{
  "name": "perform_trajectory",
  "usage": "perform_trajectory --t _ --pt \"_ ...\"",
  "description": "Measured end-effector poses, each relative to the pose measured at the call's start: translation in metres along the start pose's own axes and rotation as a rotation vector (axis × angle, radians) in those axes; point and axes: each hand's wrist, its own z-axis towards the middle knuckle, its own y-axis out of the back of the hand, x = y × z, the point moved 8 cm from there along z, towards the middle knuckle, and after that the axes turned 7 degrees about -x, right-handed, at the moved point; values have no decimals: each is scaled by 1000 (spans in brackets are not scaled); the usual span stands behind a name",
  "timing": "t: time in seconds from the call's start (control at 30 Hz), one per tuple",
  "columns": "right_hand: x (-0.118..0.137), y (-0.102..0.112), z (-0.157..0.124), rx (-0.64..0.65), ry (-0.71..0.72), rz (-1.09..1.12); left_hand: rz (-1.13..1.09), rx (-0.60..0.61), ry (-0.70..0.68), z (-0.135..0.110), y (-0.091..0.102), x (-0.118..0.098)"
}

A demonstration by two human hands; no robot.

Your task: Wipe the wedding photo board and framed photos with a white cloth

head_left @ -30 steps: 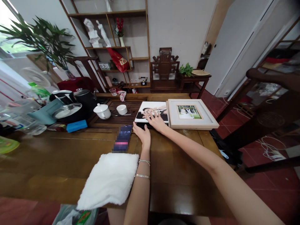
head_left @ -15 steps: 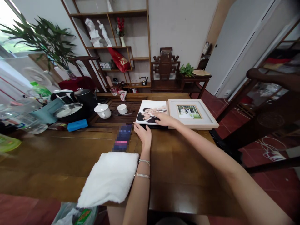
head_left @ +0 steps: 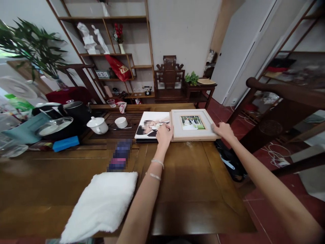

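Note:
A light wooden picture frame (head_left: 192, 137) with a small photo in a white mat lies on the wooden table (head_left: 188, 189). My left hand (head_left: 164, 135) grips its left near corner, fingers curled over the edge. My right hand (head_left: 223, 130) holds its right near corner. Left of the frame lies a frameless photo print (head_left: 149, 130) on a dark base, touching the frame's side. Two bracelets circle my left wrist.
A phone (head_left: 120, 156) and a folded white towel (head_left: 101, 205) lie nearer me on the left. A tea tray carries a white lidded pot (head_left: 97, 125) and cup (head_left: 121, 122). Pots, a blue box (head_left: 65, 143) and clutter crowd the far left. A dark chair (head_left: 279, 112) stands right.
Both hands left the photo print and moved right to the wooden frame, one taking each near corner. The camera view has shifted to the right.

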Motion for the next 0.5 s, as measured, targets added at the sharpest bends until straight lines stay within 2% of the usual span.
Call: perform_trajectory --t 0.13,0.27,0.37,0.5 --pt "2 -19 0 51 -35 -13 196 215 -15 29 -34 -16" --pt "10 -21 0 58 -13 -32 304 342 -122 36 -51 -28" --pt "17 -12 -3 41 25 -59 333 349 -191 33 -48 -35" --pt "26 17 -19 -15 80 -98 324 309 -239 25 -24 -40"
